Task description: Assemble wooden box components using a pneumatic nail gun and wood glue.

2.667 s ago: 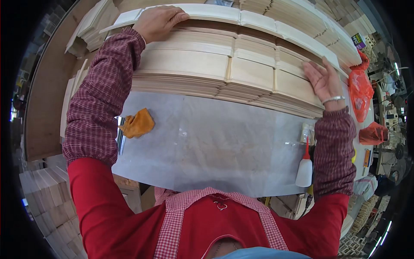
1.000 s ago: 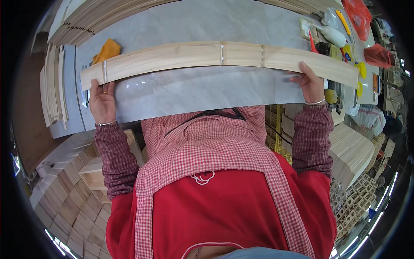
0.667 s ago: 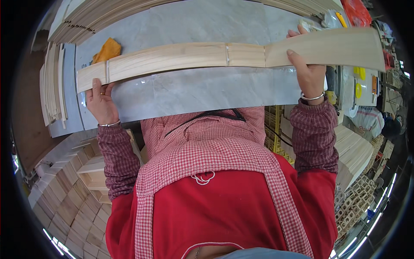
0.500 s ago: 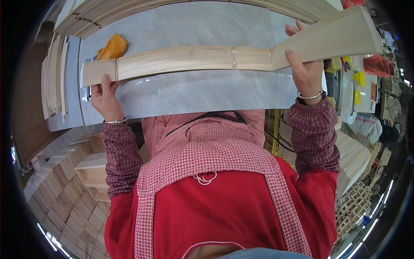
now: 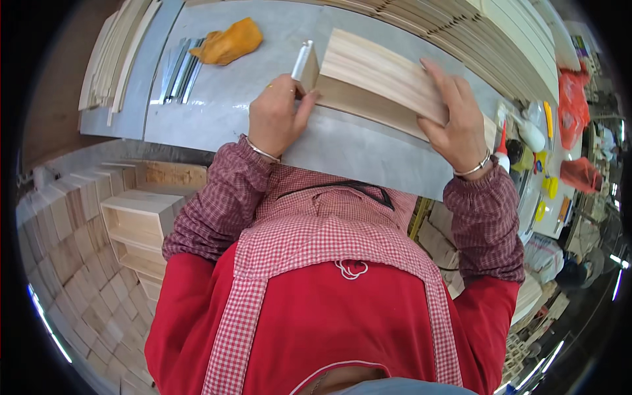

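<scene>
A jointed strip of pale wooden panels stands partly folded over the grey table (image 5: 204, 118). Its upper long panel (image 5: 382, 69) slants above another long panel (image 5: 368, 105), leaving a gap at the left end. My left hand (image 5: 276, 115) pinches the short end panel (image 5: 305, 69), which is turned upright, thumb on its inner side. My right hand (image 5: 457, 115) grips the upper panel near its right end, fingers along the far edge and thumb on the near side. The fold at the right end is largely hidden behind this hand.
An orange cloth (image 5: 230, 43) lies near thin metal strips (image 5: 179, 72) on the table. Wooden slats (image 5: 122, 59) are stacked at the left, boards (image 5: 434, 29) along the back. Bottles (image 5: 526, 131) and yellow-handled tools (image 5: 550, 187) stand right. Wooden boxes (image 5: 135, 224) sit lower left.
The nearly flat strip has been folded: its right panel now lies over toward the left, and the left end panel is raised. My left hand has moved right, closer to my right hand.
</scene>
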